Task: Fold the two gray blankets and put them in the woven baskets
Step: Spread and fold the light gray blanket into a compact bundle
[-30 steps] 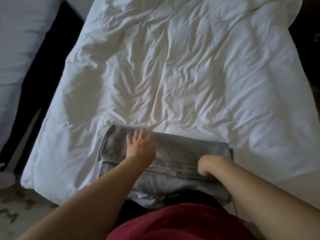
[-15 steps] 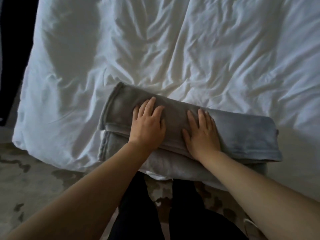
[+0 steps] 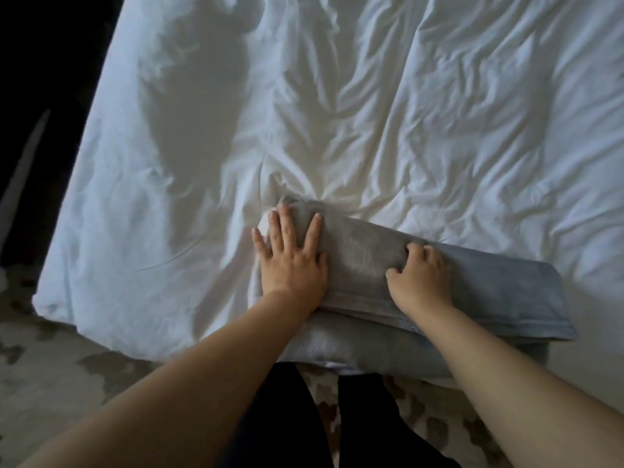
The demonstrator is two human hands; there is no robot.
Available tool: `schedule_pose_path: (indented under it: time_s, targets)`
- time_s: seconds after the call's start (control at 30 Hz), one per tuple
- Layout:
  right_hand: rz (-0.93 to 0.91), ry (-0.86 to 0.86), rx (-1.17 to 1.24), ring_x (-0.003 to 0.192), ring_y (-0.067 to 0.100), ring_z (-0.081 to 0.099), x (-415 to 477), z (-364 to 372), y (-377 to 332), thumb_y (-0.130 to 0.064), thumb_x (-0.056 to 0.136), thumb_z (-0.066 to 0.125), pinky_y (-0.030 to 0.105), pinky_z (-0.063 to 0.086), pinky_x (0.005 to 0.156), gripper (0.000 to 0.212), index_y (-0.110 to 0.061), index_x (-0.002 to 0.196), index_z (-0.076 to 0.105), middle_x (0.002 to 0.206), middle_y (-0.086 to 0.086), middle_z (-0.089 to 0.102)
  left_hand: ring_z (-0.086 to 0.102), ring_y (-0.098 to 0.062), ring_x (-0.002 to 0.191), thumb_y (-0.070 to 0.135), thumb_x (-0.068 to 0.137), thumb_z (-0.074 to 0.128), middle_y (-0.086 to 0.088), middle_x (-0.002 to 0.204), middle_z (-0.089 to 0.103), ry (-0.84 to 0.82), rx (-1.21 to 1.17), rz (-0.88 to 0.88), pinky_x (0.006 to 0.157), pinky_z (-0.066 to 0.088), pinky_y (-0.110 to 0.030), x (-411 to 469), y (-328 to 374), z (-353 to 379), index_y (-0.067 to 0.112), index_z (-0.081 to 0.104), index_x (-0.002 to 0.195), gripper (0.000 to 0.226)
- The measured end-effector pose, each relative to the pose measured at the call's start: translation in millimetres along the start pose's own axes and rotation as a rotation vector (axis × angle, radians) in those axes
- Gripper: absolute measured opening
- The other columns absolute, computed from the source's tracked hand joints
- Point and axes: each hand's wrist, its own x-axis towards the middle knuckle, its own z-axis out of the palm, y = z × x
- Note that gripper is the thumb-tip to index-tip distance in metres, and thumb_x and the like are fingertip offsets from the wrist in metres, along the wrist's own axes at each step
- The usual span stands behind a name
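A gray blanket (image 3: 506, 292), folded into a long thick band, lies across the near edge of the white bed (image 3: 371, 130). My left hand (image 3: 290, 261) rests flat on the blanket's left end, fingers spread, with the outer fingers reaching onto the sheet. My right hand (image 3: 418, 278) sits near the blanket's middle, fingers curled and digging into the top layer. A second gray layer (image 3: 354, 342) shows under the top fold and hangs slightly over the bed edge. No woven basket is in view.
The crumpled white duvet covers the whole bed. A patterned carpet (image 3: 67, 366) runs along the bed's foot. A dark gap (image 3: 40, 96) lies to the left of the bed. My dark-trousered legs (image 3: 287, 417) stand against the bed edge.
My left hand slid left to the blanket's end, which is now bunched inward. My right hand went from flat to curled, gripping the top layer. The camera tilted down earlier.
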Motion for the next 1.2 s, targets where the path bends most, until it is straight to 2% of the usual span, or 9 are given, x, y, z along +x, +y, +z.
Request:
schedule_pose_path:
  time_s: [0.17,0.4,0.53,0.67,0.83,0.97,1.03,1.1,1.2]
  targets:
    - [0.061,0.083,0.031,0.134,0.034,0.034,-2,-3,-12,-0.028,0.091,0.046,0.046,0.022,0.113,0.044,-0.008,0.131,0.046,0.142,0.019,0.042,-0.03,-0.033,0.141,0.031,0.086,0.036,-0.015,0.155,-0.026,0.021,-0.086,0.149,0.097,-0.037,-0.051,-11,50,-10,0.019,0.011,0.152,0.071]
    - [-0.006,0.178,0.117,0.118,0.036,0.049,10,-4,6,-0.035,0.096,0.043,0.041,0.038,0.1,0.039,-0.008,0.122,0.052,0.127,0.018,0.055,-0.012,-0.023,0.147,0.037,0.093,0.034,-0.008,0.161,-0.01,-0.124,-0.092,0.239,0.113,-0.02,-0.04,-16,38,37,0.029,0.003,0.153,0.068]
    - [-0.153,0.293,-0.032,0.131,0.035,0.034,20,7,42,-0.039,0.098,0.039,0.044,0.026,0.107,0.05,-0.013,0.14,0.039,0.144,0.017,0.039,-0.004,-0.024,0.147,0.041,0.088,0.032,-0.01,0.161,-0.001,-0.057,-0.041,0.245,0.108,-0.026,-0.033,-13,34,50,0.028,0.009,0.153,0.07]
    - [-0.172,0.281,-0.107,0.145,0.031,0.017,37,15,96,-0.047,0.099,0.03,0.046,0.004,0.117,0.058,-0.02,0.15,0.028,0.156,0.013,0.024,-0.002,-0.022,0.148,0.043,0.084,0.031,-0.008,0.161,0.002,-0.017,-0.026,0.193,0.11,-0.021,-0.031,-15,40,57,0.03,0.012,0.153,0.072]
    - [-0.292,0.315,-0.007,0.146,0.031,0.015,48,23,160,-0.05,0.096,0.022,0.042,0.003,0.118,0.064,-0.017,0.151,0.027,0.158,0.013,0.023,-0.007,-0.017,0.147,0.045,0.078,0.029,-0.002,0.162,-0.004,-0.063,-0.013,0.087,0.116,-0.012,-0.035,-13,49,60,0.035,0.008,0.152,0.078]
    - [-0.147,0.257,0.05,0.148,0.028,0.005,64,21,217,-0.054,0.097,0.014,0.048,0.0,0.117,0.063,-0.026,0.153,0.015,0.161,0.006,0.012,-0.007,-0.017,0.148,0.042,0.081,0.033,0.0,0.162,-0.003,-0.131,-0.031,-0.127,0.118,-0.009,-0.042,-14,77,49,0.033,0.013,0.151,0.074]
    - [-0.052,0.131,0.13,0.148,0.03,0.005,68,21,249,-0.052,0.099,0.018,0.053,0.006,0.116,0.061,-0.029,0.154,0.007,0.162,0.006,0.007,-0.005,-0.019,0.148,0.029,0.086,0.041,-0.002,0.162,0.0,-0.067,-0.089,-0.301,0.118,-0.007,-0.048,-18,109,43,0.031,0.019,0.15,0.068]
    - [-0.106,0.001,0.247,0.148,0.03,0.008,69,17,274,-0.05,0.1,0.026,0.049,0.013,0.117,0.063,-0.027,0.154,0.005,0.162,0.008,0.007,-0.004,-0.024,0.148,0.023,0.085,0.045,-0.009,0.161,0.0,0.041,-0.117,-0.429,0.117,-0.006,-0.051,-28,153,42,0.024,0.022,0.15,0.069]
    - [-0.153,-0.066,0.421,0.14,0.032,0.029,69,1,296,-0.05,0.094,0.046,0.04,0.027,0.113,0.07,-0.013,0.15,0.026,0.153,0.017,0.029,0.0,-0.026,0.148,0.02,0.084,0.05,-0.015,0.16,0.003,0.13,-0.135,-0.227,0.117,-0.007,-0.049,-58,228,54,0.02,0.027,0.149,0.069]
